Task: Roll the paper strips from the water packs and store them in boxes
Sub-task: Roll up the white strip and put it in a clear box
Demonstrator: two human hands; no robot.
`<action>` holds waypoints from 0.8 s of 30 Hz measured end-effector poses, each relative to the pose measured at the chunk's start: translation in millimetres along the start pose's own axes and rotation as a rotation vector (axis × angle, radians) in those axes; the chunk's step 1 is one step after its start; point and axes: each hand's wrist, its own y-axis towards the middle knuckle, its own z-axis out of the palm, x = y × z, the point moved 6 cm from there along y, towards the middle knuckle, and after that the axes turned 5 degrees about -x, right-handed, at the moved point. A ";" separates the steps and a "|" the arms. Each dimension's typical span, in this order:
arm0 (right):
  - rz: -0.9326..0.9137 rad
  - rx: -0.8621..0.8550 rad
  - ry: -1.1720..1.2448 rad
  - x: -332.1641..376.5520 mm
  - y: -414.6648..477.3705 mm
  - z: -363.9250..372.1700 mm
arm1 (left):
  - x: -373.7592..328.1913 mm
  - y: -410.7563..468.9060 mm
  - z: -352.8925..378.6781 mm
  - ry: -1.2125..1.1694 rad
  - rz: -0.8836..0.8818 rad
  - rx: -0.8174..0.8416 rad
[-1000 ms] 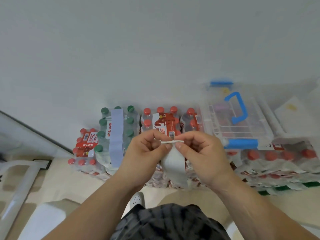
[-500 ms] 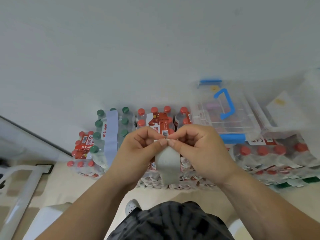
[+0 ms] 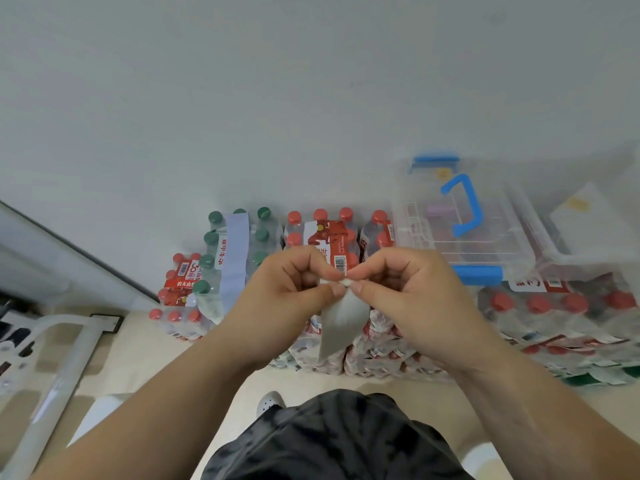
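A pale grey paper strip [image 3: 341,320] hangs down between my hands, its top end turned into a small tight roll. My left hand [image 3: 287,299] and my right hand [image 3: 408,296] pinch that rolled top edge between thumbs and fingertips, in front of the water packs. Behind them stand a green-capped pack [image 3: 239,251] with a pale strip across its top and red-capped packs [image 3: 325,233]. A clear plastic box with a blue handle [image 3: 464,216] sits on the packs to the right, its lid closed.
More red-capped packs [image 3: 561,313] lie stacked at the right under the boxes, and a smaller pack [image 3: 180,296] sits at the left. A second clear box [image 3: 585,223] stands at far right. A white frame [image 3: 62,362] lies on the floor at left. The wall rises behind.
The hanging part of the strip has grown shorter as its top end was rolled tighter between my fingers. My view has shifted slightly left and down.
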 end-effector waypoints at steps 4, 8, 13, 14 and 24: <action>0.006 0.005 -0.009 -3.0 -2.5 0.8 | -0.5 -0.8 2.4 0.021 -0.005 -0.013; 0.037 -0.088 0.013 -5.1 -2.8 -2.7 | -7.4 2.4 7.3 0.057 0.039 -0.074; -0.001 -0.100 0.033 1.4 -2.3 -10.4 | -12.9 3.0 14.0 0.065 0.053 -0.061; -0.012 -0.099 0.021 1.9 -2.7 -11.2 | -14.2 1.4 14.8 0.068 0.050 -0.063; -0.038 -0.113 -0.052 -2.0 -8.7 -16.7 | -13.3 5.4 18.7 0.078 0.068 -0.042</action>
